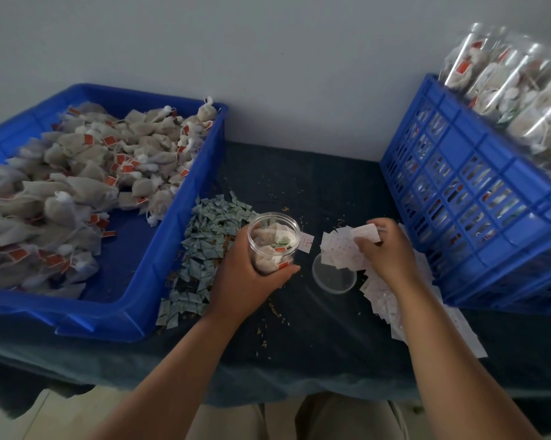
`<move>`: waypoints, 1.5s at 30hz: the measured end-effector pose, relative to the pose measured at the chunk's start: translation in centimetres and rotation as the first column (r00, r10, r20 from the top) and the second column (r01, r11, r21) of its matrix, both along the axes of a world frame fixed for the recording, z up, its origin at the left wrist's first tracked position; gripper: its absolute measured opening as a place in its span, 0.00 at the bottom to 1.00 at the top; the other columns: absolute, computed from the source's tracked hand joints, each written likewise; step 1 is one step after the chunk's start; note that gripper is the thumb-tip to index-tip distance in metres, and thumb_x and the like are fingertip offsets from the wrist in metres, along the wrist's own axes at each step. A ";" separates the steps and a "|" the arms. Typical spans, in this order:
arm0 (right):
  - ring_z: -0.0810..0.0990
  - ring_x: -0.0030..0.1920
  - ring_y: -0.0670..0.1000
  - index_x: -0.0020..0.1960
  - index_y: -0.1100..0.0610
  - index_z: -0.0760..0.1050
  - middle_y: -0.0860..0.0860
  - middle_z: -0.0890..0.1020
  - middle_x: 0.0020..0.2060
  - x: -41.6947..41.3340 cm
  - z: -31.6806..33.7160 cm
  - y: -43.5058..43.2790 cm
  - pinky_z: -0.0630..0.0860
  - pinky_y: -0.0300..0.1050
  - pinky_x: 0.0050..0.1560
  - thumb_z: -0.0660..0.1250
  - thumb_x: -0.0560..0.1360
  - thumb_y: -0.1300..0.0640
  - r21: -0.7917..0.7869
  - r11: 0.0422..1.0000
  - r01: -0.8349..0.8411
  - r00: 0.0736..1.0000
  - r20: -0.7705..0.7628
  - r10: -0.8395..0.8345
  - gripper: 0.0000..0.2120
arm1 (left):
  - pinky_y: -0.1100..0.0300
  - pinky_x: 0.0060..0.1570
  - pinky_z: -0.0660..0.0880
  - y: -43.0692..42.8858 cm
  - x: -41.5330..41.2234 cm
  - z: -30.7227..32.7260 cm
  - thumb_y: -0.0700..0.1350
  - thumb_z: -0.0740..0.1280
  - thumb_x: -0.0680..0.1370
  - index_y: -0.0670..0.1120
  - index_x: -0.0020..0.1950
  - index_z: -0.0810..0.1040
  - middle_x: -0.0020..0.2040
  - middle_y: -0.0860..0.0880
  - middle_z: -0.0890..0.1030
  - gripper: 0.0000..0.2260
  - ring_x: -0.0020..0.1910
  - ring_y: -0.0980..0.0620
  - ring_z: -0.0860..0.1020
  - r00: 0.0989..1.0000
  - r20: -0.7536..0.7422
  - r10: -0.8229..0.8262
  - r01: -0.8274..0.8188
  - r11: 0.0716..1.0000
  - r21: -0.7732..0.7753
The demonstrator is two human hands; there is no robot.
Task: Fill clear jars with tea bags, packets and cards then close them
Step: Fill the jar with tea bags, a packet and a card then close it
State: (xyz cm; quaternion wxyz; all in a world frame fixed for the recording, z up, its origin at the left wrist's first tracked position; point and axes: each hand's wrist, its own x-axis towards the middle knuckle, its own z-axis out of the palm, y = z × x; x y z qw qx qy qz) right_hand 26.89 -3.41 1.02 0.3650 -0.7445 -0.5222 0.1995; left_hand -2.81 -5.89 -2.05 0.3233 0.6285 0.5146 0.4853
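My left hand [247, 274] grips an open clear jar [273, 241] in the middle of the table; tea bags and a small green packet show inside it. Its clear lid [334, 277] lies flat on the cloth just right of the jar. My right hand [387, 249] pinches a white card [367, 233] at the top of a spread pile of white cards [341, 254]. Small green packets [204, 249] are heaped left of the jar. A large blue tray [185, 198] on the left holds several tea bags [77, 173] with red tags.
A blue slotted crate [477, 198] stands at the right, with filled clear jars [521, 90] lying on top of it. More white cards [426, 312] run along the crate's foot. Loose tea crumbs dot the dark cloth [299, 338]. The table's front edge is near my body.
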 end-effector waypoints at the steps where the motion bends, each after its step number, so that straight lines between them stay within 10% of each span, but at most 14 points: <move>1: 0.84 0.47 0.42 0.53 0.41 0.75 0.40 0.84 0.47 0.0 0.0 0.1 0.80 0.45 0.44 0.73 0.82 0.51 0.003 1.000 0.015 0.998 -0.057 -0.015 0.07 | 0.60 0.62 0.80 0.0 0.0 0.0 0.72 0.81 0.63 0.64 0.76 0.67 0.65 0.68 0.77 0.45 0.64 0.65 0.79 1.000 -0.005 0.001 -0.001 1.000 0.000; 5: 0.87 0.46 0.42 0.47 0.37 0.81 0.44 0.88 0.48 -1.6 1.5 -0.9 0.83 0.48 0.50 0.62 0.87 0.50 0.022 1.000 0.022 0.963 -0.271 -0.015 0.14 | 0.57 0.62 0.81 0.0 0.1 0.0 0.69 0.82 0.64 0.63 0.75 0.68 0.65 0.67 0.78 0.44 0.63 0.64 0.80 1.000 0.014 -0.008 0.008 1.000 0.012; 11: 0.89 0.47 0.46 0.57 0.46 0.83 0.45 0.89 0.48 -6.9 6.1 -2.5 0.84 0.38 0.45 0.72 0.83 0.54 0.212 0.961 -0.179 0.867 -0.428 0.256 0.05 | 0.54 0.60 0.83 0.1 0.1 -0.1 0.68 0.83 0.64 0.63 0.74 0.68 0.64 0.65 0.79 0.43 0.62 0.62 0.81 1.000 0.016 -0.010 0.010 1.000 0.020; 19: 0.82 0.45 0.47 0.40 0.44 0.82 0.44 0.83 0.45 -13.8 8.3 -1.0 0.77 0.45 0.44 0.76 0.77 0.47 -0.062 0.934 -0.351 0.928 0.109 0.356 0.08 | 0.55 0.55 0.84 0.0 -0.1 0.0 0.68 0.82 0.64 0.73 0.72 0.65 0.63 0.65 0.80 0.41 0.60 0.63 0.82 1.000 -0.006 -0.004 0.005 1.000 0.024; 22: 0.76 0.55 0.51 0.48 0.47 0.74 0.46 0.74 0.54 -14.7 7.3 0.0 0.74 0.45 0.50 0.80 0.72 0.47 -0.089 0.963 -0.255 0.909 0.317 0.270 0.16 | 0.54 0.57 0.84 0.0 -0.2 -0.1 0.68 0.82 0.64 0.69 0.73 0.66 0.64 0.66 0.79 0.42 0.61 0.63 0.81 1.000 -0.008 -0.012 0.013 1.000 0.015; 27: 0.71 0.65 0.53 0.70 0.47 0.65 0.49 0.68 0.64 -14.7 8.2 1.5 0.74 0.51 0.59 0.83 0.70 0.41 -0.314 0.901 -0.298 0.924 0.142 0.355 0.38 | 0.56 0.59 0.82 0.0 -0.1 0.0 0.69 0.81 0.64 0.63 0.77 0.66 0.64 0.67 0.78 0.45 0.62 0.65 0.80 1.000 -0.009 -0.005 0.005 1.000 0.006; 30: 0.78 0.59 0.43 0.72 0.45 0.70 0.43 0.76 0.63 -12.7 9.3 0.7 0.79 0.50 0.59 0.71 0.77 0.33 -0.071 0.956 -0.284 0.957 -0.086 0.278 0.29 | 0.59 0.59 0.82 -0.1 -0.1 0.1 0.68 0.82 0.64 0.64 0.75 0.67 0.64 0.67 0.78 0.44 0.62 0.64 0.80 1.000 -0.007 -0.005 0.005 1.000 0.021; 34: 0.80 0.56 0.41 0.61 0.44 0.79 0.38 0.81 0.55 -8.6 7.5 -2.9 0.76 0.41 0.50 0.68 0.77 0.31 -0.058 0.970 -0.234 0.935 0.258 0.242 0.20 | 0.57 0.59 0.82 0.1 0.0 0.1 0.68 0.82 0.64 0.61 0.76 0.67 0.64 0.66 0.78 0.45 0.63 0.63 0.80 1.000 -0.007 0.002 -0.002 1.000 0.020; 38: 0.60 0.83 0.58 0.82 0.45 0.66 0.51 0.69 0.80 -6.5 1.8 -6.5 0.60 0.59 0.83 0.74 0.75 0.31 -0.428 0.879 -0.208 0.792 0.454 0.408 0.41 | 0.62 0.59 0.80 0.0 0.0 0.0 0.69 0.82 0.65 0.64 0.75 0.67 0.64 0.68 0.78 0.43 0.64 0.66 0.79 1.000 0.000 -0.002 0.002 1.000 0.017; 41: 0.55 0.86 0.56 0.79 0.42 0.72 0.52 0.62 0.85 -6.4 -1.0 -8.2 0.52 0.53 0.84 0.67 0.82 0.37 -0.327 0.914 -0.242 0.813 0.445 0.375 0.27 | 0.65 0.58 0.78 -0.1 -0.1 0.1 0.70 0.81 0.64 0.65 0.77 0.66 0.65 0.68 0.77 0.45 0.64 0.67 0.77 1.000 -0.019 0.010 -0.010 1.000 0.005; 45: 0.72 0.75 0.42 0.68 0.44 0.80 0.36 0.73 0.73 -6.1 -1.7 -9.0 0.68 0.40 0.74 0.60 0.86 0.43 0.034 0.964 -0.263 0.916 0.323 0.238 0.16 | 0.59 0.61 0.81 -0.2 -0.1 0.2 0.71 0.81 0.64 0.63 0.78 0.66 0.66 0.66 0.78 0.46 0.64 0.65 0.78 0.999 -0.040 0.022 -0.022 1.000 -0.011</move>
